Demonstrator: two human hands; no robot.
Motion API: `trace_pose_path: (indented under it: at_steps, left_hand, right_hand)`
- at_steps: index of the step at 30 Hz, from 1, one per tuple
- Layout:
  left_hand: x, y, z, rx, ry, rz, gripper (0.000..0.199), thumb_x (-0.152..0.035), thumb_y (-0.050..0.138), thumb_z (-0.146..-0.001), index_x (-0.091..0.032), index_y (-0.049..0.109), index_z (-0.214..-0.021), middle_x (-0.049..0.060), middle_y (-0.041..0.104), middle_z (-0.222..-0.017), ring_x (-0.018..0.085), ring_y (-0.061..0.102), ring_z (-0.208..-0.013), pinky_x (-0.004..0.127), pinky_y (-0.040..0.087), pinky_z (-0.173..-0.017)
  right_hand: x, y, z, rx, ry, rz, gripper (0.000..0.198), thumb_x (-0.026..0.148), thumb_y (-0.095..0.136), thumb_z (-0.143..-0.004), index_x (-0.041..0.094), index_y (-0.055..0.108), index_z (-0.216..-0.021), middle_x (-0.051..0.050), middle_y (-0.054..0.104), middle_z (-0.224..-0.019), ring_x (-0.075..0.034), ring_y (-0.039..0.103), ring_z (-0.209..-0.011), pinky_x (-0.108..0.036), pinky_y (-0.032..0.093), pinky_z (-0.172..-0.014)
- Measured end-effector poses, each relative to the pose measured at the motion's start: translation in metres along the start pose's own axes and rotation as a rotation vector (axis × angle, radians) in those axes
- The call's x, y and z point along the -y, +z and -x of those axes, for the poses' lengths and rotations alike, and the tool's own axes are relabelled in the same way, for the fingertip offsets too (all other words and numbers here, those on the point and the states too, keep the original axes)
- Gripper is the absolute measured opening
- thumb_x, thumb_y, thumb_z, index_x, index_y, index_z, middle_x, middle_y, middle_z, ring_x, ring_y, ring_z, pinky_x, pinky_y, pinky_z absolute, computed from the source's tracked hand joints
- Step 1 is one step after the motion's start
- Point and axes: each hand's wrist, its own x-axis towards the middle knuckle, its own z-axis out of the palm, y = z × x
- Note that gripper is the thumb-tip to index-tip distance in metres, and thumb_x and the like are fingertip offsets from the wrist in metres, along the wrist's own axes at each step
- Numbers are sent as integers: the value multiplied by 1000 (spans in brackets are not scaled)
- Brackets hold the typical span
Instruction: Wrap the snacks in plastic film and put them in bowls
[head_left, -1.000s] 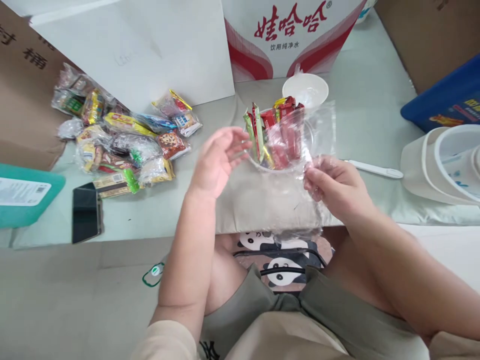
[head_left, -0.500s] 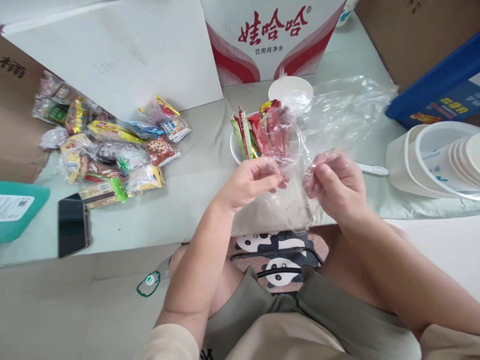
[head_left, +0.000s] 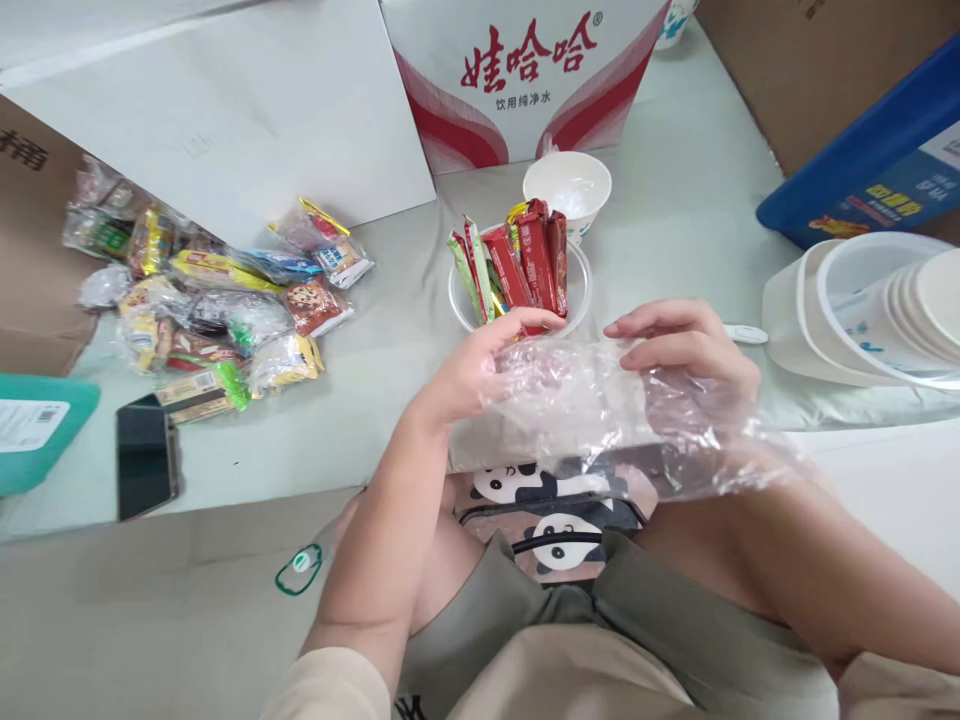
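A crinkled clear plastic bag (head_left: 577,400) stretches between my two hands above the table's front edge and my lap. My left hand (head_left: 480,365) grips its left side, with the index finger reaching over the front of a round tub. On the other side, my right hand (head_left: 694,350) has its fingers extended leftward, and the film lies over its palm and wrist; its thumb is hidden. Just beyond the hands stands the clear round tub (head_left: 581,300), holding upright snack packets (head_left: 534,265) in red and green wrappers. Behind it is a white paper cup (head_left: 568,190).
Several wrapped snacks (head_left: 225,300) are heaped at the left, beside a phone (head_left: 146,460) on the table edge. White boxes (head_left: 517,110) stand at the back. At the right are a plastic spoon (head_left: 746,334), a white tub (head_left: 795,330), stacked cups (head_left: 911,310) and a blue package (head_left: 862,170).
The plastic bag has come from over the tub and table toward me, now hanging across my hands and right forearm. My fingers have straightened from pinches, and the red packets show uncovered.
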Motion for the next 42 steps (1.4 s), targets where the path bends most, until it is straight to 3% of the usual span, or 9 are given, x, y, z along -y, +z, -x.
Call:
trace_pose_path:
  at_steps: [2, 5, 11, 18, 23, 26, 32, 35, 42]
  left_hand:
    - [1, -2, 0, -8, 72, -40, 40, -41, 86, -78, -21, 74, -111, 6, 78, -109, 20, 75, -95, 29, 60, -80]
    - [4, -5, 0, -88, 145, -58, 25, -41, 83, -82, -21, 77, -97, 5, 79, -99, 19, 75, -93, 30, 60, -84]
    - [4, -8, 2, -122, 175, -98, 30, -44, 81, -85, -24, 76, -107, 5, 79, -106, 16, 74, -95, 27, 59, -79]
    - [-3, -5, 1, -193, -98, 272, 19, -35, 81, -81, -20, 71, -88, 1, 76, -89, 14, 73, -78, 27, 62, -71]
    - [-10, -6, -2, -261, -189, 416, 15, -19, 67, -78, -21, 68, -93, -2, 71, -82, 14, 72, -73, 27, 63, -68]
    - [-11, -6, -4, -298, -204, 406, 16, -21, 60, -79, -18, 68, -92, 1, 73, -87, 15, 73, -76, 28, 63, -68]
    - [-15, -4, 0, -231, -137, 380, 57, -48, 74, -80, -27, 56, -131, 6, 76, -120, 28, 75, -111, 40, 63, -89]
    - [-14, 0, 3, -148, -222, 259, 84, -35, 86, -72, -33, 42, -144, 3, 78, -109, 25, 78, -97, 37, 62, -86]
    - [-5, -3, 1, -338, -27, -9, 63, -28, 74, -84, -35, 48, -140, 2, 74, -104, 18, 75, -84, 29, 60, -72]
  right_hand:
    - [-1, 1, 0, -15, -13, -42, 17, 38, 70, -95, 35, 72, -111, -5, 71, -112, -24, 72, -102, -44, 61, -89]
    - [-4, 3, -3, 78, 146, -167, 47, 26, 79, -85, 36, 63, -128, -5, 71, -125, -23, 72, -112, -43, 62, -93]
    - [3, 4, -11, 81, 627, -216, 25, 45, 76, -89, 26, 60, -86, -1, 74, -81, -17, 71, -71, -34, 59, -68]
    - [-2, 9, -9, 103, 712, -415, 38, 53, 83, -79, 29, 59, -98, 4, 67, -65, -15, 62, -53, -31, 52, -56]
    - [-6, 6, -17, 61, 924, -607, 44, 64, 69, -81, 30, 61, -107, -2, 70, -81, -23, 72, -73, -40, 61, -69]
    - [-6, 6, -17, 72, 959, -654, 62, 79, 67, -75, 30, 62, -114, -5, 73, -96, -28, 75, -92, -45, 62, -81]
    - [-7, 13, -10, 90, 896, -493, 58, 35, 92, -67, 29, 58, -114, 3, 67, -84, -15, 66, -74, -34, 58, -75]
    - [-6, 12, -10, 7, 806, -456, 54, 38, 89, -73, 31, 56, -115, 3, 63, -82, -16, 64, -73, -35, 57, -74]
    - [-7, 8, -11, 152, 904, -480, 47, 39, 86, -76, 26, 59, -114, -1, 67, -88, -17, 66, -78, -34, 57, -72]
